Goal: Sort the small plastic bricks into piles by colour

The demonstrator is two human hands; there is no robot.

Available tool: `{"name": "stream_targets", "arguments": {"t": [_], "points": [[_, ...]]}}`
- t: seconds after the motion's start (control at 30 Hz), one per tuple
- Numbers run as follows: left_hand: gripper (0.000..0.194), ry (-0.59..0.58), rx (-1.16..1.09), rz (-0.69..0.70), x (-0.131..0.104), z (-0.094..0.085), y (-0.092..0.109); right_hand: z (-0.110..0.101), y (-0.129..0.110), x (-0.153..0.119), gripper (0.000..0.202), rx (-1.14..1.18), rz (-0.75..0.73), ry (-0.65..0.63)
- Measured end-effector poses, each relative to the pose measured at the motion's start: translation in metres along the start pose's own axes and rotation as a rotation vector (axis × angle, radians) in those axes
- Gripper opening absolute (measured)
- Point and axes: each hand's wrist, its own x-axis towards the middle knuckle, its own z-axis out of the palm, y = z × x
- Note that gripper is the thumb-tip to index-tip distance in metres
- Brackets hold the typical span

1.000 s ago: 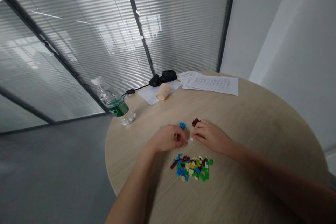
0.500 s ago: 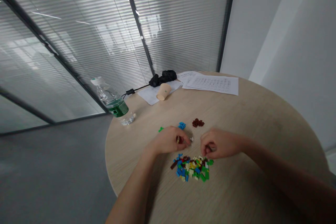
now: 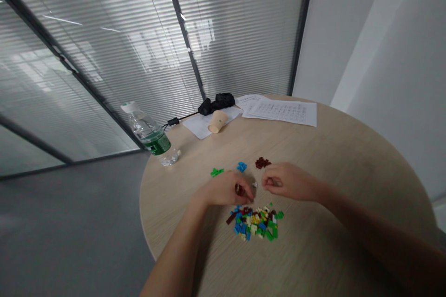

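A mixed pile of small toy bricks [image 3: 256,223] in blue, green, yellow, cream and brown lies on the round table [image 3: 334,148]. My left hand [image 3: 228,189] is at the pile's far left edge, fingers curled and closed; whatever they hold is hidden. My right hand [image 3: 287,181], pinched closed, hovers beside a few whitish bricks [image 3: 254,184] and just below a cluster of brown bricks [image 3: 262,163]; anything in its fingertips is too small to name. Beyond my left hand sit small groups of blue bricks [image 3: 241,166] and green bricks [image 3: 216,172].
A water bottle [image 3: 151,135] with a green label stands at the table's left edge. Toward the back lie a paper cup [image 3: 218,121] on its side, printed sheets [image 3: 282,110], and a black bundle [image 3: 216,103] with a cord. A glass partition with blinds rises behind.
My right hand has moved from the mixed pile away from me, toward the whitish and brown bricks. My left hand has shifted slightly toward the pile, showing more of the green bricks.
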Motion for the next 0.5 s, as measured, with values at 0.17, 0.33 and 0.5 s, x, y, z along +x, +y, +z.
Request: {"name": "stream_targets", "arguments": {"t": [0.17,0.33,0.5], "points": [[0.015,-0.047,-0.071,-0.033,0.000,0.002,0.004,0.011,0.001,0.005,0.011,-0.050,0.059,0.088],[0.014,-0.050,-0.083,-0.022,0.001,0.003,0.001,0.017,0.002,0.006,0.011,-0.040,0.070,0.074],[0.015,-0.076,-0.083,-0.011,0.001,0.005,0.000,0.020,0.001,0.008,0.013,-0.028,0.091,0.087]]}}
